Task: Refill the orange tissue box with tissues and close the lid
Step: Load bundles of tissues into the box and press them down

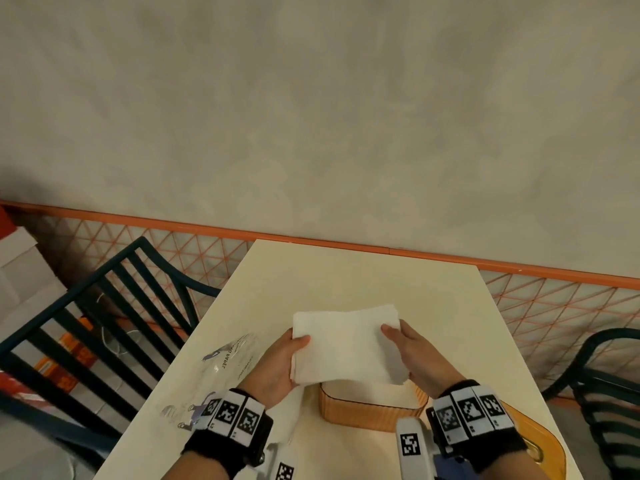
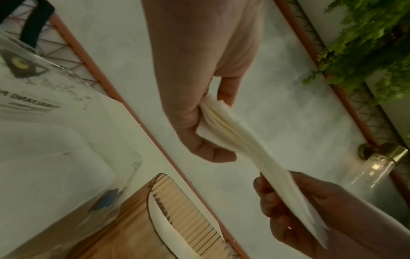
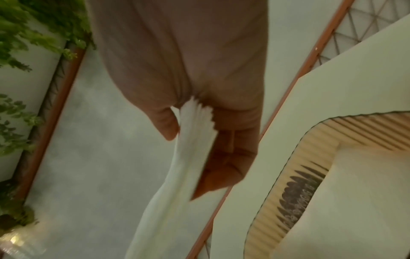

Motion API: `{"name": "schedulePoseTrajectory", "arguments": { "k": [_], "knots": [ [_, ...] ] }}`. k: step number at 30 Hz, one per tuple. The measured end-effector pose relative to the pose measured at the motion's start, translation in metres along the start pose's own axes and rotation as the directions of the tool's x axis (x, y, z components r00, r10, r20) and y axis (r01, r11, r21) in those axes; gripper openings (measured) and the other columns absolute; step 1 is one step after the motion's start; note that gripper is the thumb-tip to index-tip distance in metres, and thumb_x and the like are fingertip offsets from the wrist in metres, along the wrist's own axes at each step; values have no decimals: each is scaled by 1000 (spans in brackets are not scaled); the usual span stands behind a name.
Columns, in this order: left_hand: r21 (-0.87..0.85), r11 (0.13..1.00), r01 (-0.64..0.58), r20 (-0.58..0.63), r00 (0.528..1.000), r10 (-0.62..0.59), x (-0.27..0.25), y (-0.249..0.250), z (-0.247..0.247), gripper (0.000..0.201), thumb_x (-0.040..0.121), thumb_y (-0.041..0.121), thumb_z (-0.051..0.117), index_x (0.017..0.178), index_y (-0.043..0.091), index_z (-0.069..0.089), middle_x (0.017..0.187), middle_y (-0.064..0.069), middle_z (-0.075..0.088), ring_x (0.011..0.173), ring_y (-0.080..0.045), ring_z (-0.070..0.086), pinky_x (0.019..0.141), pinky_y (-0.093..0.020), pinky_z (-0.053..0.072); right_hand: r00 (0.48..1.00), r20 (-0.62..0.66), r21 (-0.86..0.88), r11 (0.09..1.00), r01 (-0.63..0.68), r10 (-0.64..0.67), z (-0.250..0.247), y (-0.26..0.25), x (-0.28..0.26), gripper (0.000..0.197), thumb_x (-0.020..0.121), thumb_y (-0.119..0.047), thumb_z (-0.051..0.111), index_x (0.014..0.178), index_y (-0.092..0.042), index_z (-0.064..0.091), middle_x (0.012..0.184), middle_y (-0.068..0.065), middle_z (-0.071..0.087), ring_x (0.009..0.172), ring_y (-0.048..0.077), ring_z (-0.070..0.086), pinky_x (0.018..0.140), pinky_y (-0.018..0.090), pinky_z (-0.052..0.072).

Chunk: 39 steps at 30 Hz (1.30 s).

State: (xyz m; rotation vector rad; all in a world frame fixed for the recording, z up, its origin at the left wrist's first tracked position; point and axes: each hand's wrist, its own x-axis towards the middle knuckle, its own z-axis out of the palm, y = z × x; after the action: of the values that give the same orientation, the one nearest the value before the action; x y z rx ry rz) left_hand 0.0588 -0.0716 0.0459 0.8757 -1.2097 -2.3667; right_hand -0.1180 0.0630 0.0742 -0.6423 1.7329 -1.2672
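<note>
Two bare hands, left hand [image 1: 273, 365], right hand [image 1: 415, 355], black fabric wristbands [image 1: 225, 431] on both wrists, each ringed with white tiles printed with black square codes, white tagged camera housings [image 1: 412, 448] mounted below the wrists

- A cream, rectangular, smooth-topped bench [image 1: 363, 278] is seen set against an orange-railed lattice.
- An orange ribbed tissue box [image 1: 370, 412], its top open, is placed near the front edge.
- A clear printed plastic wrapper [image 1: 228, 362] is laid flat on the left part of the bench.
- An orange flat lid [image 1: 540, 441] is partly seen at the right front corner.
</note>
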Motion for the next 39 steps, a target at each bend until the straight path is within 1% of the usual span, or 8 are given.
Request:
{"name": "schedulePoseTrajectory", "arguments": {
  "k": [8, 12, 14, 19, 23, 28, 35, 39],
  "knots": [
    [453, 890, 45, -221, 973, 63, 28, -4, 18, 40, 95, 6, 45, 133, 14, 35, 128, -12, 52, 110, -28, 55, 82, -40, 50, 988, -154, -264, 964, -34, -7, -20, 15, 25, 19, 91, -8, 45, 108, -7, 54, 110, 8, 61, 103, 25, 56, 94, 38, 45],
    [797, 600, 67, -232, 951, 202, 50, -18, 31, 34, 91, 5, 45, 124, 7, 40, 119, -16, 59, 92, -21, 53, 79, -29, 45, 954, -300, -543, 826, -154, -20, -27, 26, 35, 23, 88, -6, 48, 67, -10, 41, 77, 5, 50, 85, 23, 47, 71, 26, 33],
    [906, 412, 101, -205, 954, 218, 57, -30, 36, 38, 90, 4, 44, 127, 9, 39, 115, -15, 61, 87, -22, 53, 79, -30, 46, 949, -316, -616, 756, -220, 19, -27, 35, 37, 33, 89, -9, 47, 61, -17, 32, 89, 8, 55, 94, 26, 51, 73, 25, 32],
    [984, -59, 171, -148, 948, 280, 64, -54, 39, 57, 95, 6, 41, 145, 24, 20, 123, -9, 55, 115, -27, 50, 98, -36, 40, 958, -278, -736, 627, -254, 62, -19, 55, 41, 11, 92, -9, 42, 89, -14, 51, 128, 14, 56, 119, 27, 51, 92, 27, 41],
    [961, -271, 64, 22, 953, 301, 66, -58, 34, 64, 93, 13, 51, 147, 21, 19, 134, -3, 46, 125, -24, 38, 97, -37, 37, 966, -257, -765, 602, -228, 40, -16, 67, 40, 42, 92, -5, 42, 133, -7, 38, 133, 12, 51, 121, 25, 51, 97, 27, 43],
    [925, -358, -127, 184, 974, 129, 67, -56, 38, 43, 89, 20, 58, 130, 25, 49, 136, 0, 42, 129, -20, 38, 102, -39, 29, 966, -106, -954, 298, -32, -234, -15, 68, 33, 49, 87, -9, 56, 133, -17, 41, 135, 5, 38, 121, 21, 40, 95, 28, 48],
    [883, -463, -80, 40, 995, -95, 72, -58, 48, 39, 89, 28, 60, 128, 26, 55, 135, 1, 51, 133, -22, 38, 113, -46, 17, 990, -96, -969, 216, -117, 104, -12, 72, 44, 41, 89, -13, 51, 128, -26, 50, 138, -2, 43, 127, 18, 46, 113, 49, 18],
    [967, -246, -70, 85, 995, 52, 63, -50, 40, 34, 94, 24, 48, 127, 24, 57, 135, 3, 53, 130, -22, 36, 108, -41, 30, 994, -87, -984, 149, -97, 70, -14, 71, 42, 43, 88, -23, 55, 130, -28, 48, 137, -2, 43, 129, 19, 39, 110, 48, 26]
  ]
}}
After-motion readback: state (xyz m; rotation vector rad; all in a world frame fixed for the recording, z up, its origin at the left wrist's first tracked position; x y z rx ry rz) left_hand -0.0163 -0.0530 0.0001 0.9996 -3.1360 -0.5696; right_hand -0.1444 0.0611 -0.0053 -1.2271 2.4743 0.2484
